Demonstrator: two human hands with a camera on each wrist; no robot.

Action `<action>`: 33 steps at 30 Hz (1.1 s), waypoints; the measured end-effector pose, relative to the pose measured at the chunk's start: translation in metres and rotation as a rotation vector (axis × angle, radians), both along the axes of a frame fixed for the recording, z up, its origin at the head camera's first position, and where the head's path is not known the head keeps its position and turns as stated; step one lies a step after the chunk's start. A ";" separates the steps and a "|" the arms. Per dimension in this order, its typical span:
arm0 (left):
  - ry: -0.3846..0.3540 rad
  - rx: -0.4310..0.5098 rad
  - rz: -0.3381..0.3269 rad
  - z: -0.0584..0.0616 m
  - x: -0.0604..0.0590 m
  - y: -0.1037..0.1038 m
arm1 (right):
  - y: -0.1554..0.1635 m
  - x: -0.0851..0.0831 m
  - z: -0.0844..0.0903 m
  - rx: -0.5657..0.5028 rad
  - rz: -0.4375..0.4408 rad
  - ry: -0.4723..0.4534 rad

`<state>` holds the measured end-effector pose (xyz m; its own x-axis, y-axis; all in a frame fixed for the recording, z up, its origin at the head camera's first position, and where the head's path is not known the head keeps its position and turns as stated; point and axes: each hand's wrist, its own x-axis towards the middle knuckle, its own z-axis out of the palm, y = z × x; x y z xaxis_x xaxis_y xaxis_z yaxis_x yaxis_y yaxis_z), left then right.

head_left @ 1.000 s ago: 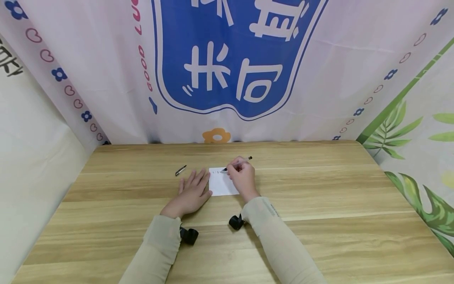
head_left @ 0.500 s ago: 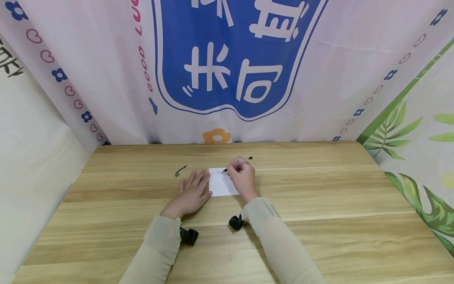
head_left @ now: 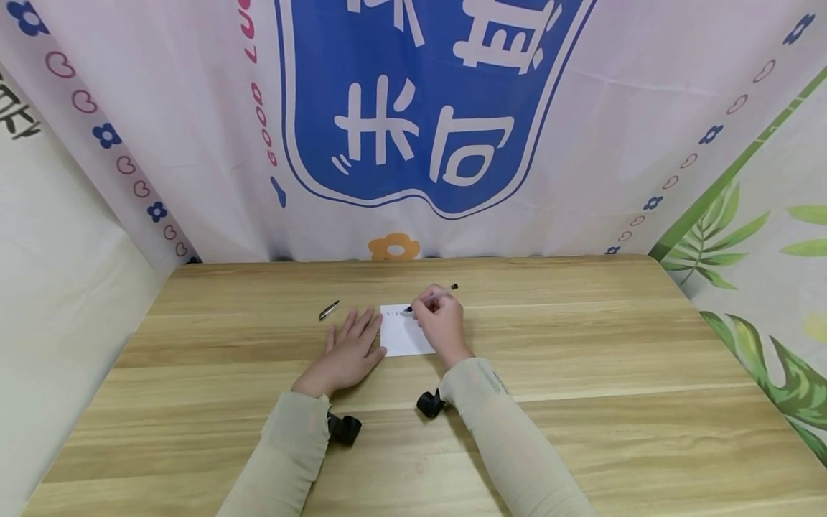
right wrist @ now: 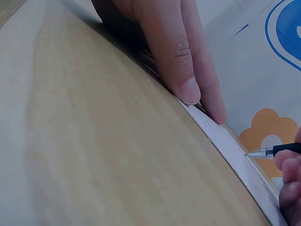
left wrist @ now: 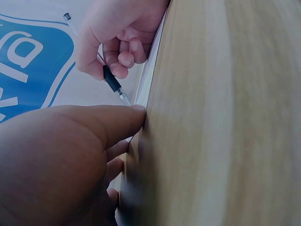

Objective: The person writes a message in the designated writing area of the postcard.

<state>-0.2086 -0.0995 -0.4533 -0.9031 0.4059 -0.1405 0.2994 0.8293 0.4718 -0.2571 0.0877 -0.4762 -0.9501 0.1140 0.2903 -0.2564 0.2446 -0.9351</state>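
Note:
A small white sheet of paper (head_left: 403,339) lies on the wooden table, with a short row of small dark marks along its top edge. My right hand (head_left: 442,323) pinches a gel pen (left wrist: 113,80) with a clear barrel and black grip, and its tip meets the paper near those marks. The left hand (head_left: 349,353) lies flat with fingers spread, its thumb and fingertips touching the paper's left edge. In the right wrist view, the left thumb (right wrist: 188,89) presses at the paper's edge. A pen cap (head_left: 329,310), dark with a clip, lies beyond the left fingers.
The wooden table (head_left: 614,345) extends around both hands. A printed cloth (head_left: 226,179) hangs along its far edge, and leaf-patterned cloth (head_left: 775,287) stands at the right. Small black cameras (head_left: 345,430) are strapped at both wrists.
The right hand and pen tip shift only very slightly at the row of marks. The left hand, paper and pen cap stay where they were.

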 end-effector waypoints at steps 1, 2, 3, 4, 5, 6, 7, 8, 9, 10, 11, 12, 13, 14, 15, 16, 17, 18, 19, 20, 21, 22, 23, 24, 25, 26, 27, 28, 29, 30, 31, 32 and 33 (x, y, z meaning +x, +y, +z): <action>0.000 0.000 0.001 0.000 0.000 0.000 | 0.000 0.000 0.000 0.000 -0.001 0.000; -0.001 0.000 0.002 0.001 0.000 0.000 | 0.000 -0.001 0.000 0.001 -0.003 -0.001; -0.002 0.001 0.003 0.001 0.000 0.000 | 0.000 -0.001 0.001 -0.002 -0.005 -0.002; -0.002 0.001 0.003 0.001 -0.001 0.000 | 0.000 -0.001 0.001 -0.004 -0.007 -0.002; -0.002 0.002 0.002 0.001 -0.001 0.000 | 0.000 -0.001 0.001 -0.006 -0.009 -0.002; -0.002 0.000 0.002 0.001 -0.001 0.000 | 0.000 -0.001 0.002 -0.006 -0.011 -0.003; -0.001 0.001 0.002 0.002 -0.001 0.000 | 0.000 -0.002 0.002 -0.004 -0.012 -0.002; -0.001 0.002 0.002 0.002 -0.001 0.000 | 0.000 -0.002 0.003 -0.005 -0.012 -0.001; 0.000 0.002 0.002 0.002 -0.001 0.000 | 0.000 -0.002 0.003 -0.005 -0.011 0.001; 0.002 0.003 0.001 0.003 -0.001 0.000 | -0.001 0.001 0.007 -0.003 -0.013 -0.004; 0.003 0.003 0.000 0.003 -0.001 0.000 | 0.000 0.001 0.007 -0.003 -0.012 -0.002; 0.004 0.004 0.000 0.003 -0.001 0.000 | 0.000 0.001 0.007 -0.002 -0.013 0.000; 0.005 0.005 -0.001 0.004 -0.001 0.000 | 0.000 0.001 0.008 -0.003 -0.012 0.003; 0.005 0.007 -0.001 0.004 -0.001 0.000 | 0.000 0.001 0.008 -0.003 -0.013 0.003; 0.006 0.009 -0.002 0.004 -0.001 0.000 | 0.000 0.001 0.008 -0.005 -0.014 0.003; 0.006 0.010 -0.003 0.004 -0.001 0.000 | 0.000 0.000 0.009 -0.008 -0.015 0.002; 0.005 0.010 -0.003 0.004 -0.001 0.000 | 0.000 -0.002 0.005 -0.011 -0.014 0.008; 0.004 0.011 -0.003 0.004 -0.002 0.000 | 0.000 -0.002 0.006 -0.015 -0.015 0.008; 0.004 0.011 -0.003 0.004 -0.002 0.000 | 0.000 -0.002 0.006 -0.021 -0.016 0.007; 0.004 0.012 -0.004 0.004 -0.002 0.000 | 0.001 -0.002 0.006 -0.027 -0.017 0.004; 0.005 0.011 -0.005 0.004 -0.002 0.000 | 0.001 -0.002 0.006 -0.034 -0.019 0.005; 0.006 0.008 -0.006 0.003 -0.002 0.000 | 0.001 -0.001 0.007 -0.038 -0.022 0.004; 0.007 0.008 -0.007 0.003 -0.002 0.000 | 0.001 -0.001 0.007 -0.038 -0.025 0.005; 0.008 0.007 -0.009 0.003 -0.002 0.000 | 0.001 -0.001 0.007 -0.039 -0.029 0.006; 0.009 0.006 -0.010 0.003 -0.002 0.000 | 0.001 -0.001 0.008 -0.038 -0.033 0.004; 0.008 0.007 -0.010 0.003 -0.002 0.000 | 0.001 0.000 0.008 -0.039 -0.036 0.003; 0.008 0.005 -0.011 0.003 -0.001 0.000 | 0.001 0.000 0.008 -0.042 -0.039 0.002; 0.006 0.005 -0.012 0.003 -0.001 0.000 | 0.001 0.001 0.008 -0.052 -0.040 0.001; 0.004 0.006 -0.012 0.003 0.000 0.000 | 0.001 0.001 0.007 -0.068 -0.040 0.001; 0.002 0.007 -0.011 0.003 0.000 0.000 | 0.002 0.001 0.006 -0.097 -0.037 0.002; -0.001 0.010 -0.011 0.003 0.001 -0.001 | 0.001 0.002 0.006 -0.135 -0.031 0.003; -0.003 0.011 -0.010 0.003 0.001 -0.001 | 0.001 0.002 0.006 -0.180 -0.024 0.005; -0.006 0.012 -0.009 0.003 0.002 -0.001 | 0.001 0.002 0.005 -0.237 -0.016 0.005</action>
<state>-0.2069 -0.1007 -0.4501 -0.8984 0.4161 -0.1406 0.3045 0.8207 0.4835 -0.2546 0.0887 -0.4709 -0.9463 0.1941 0.2587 -0.2593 0.0227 -0.9655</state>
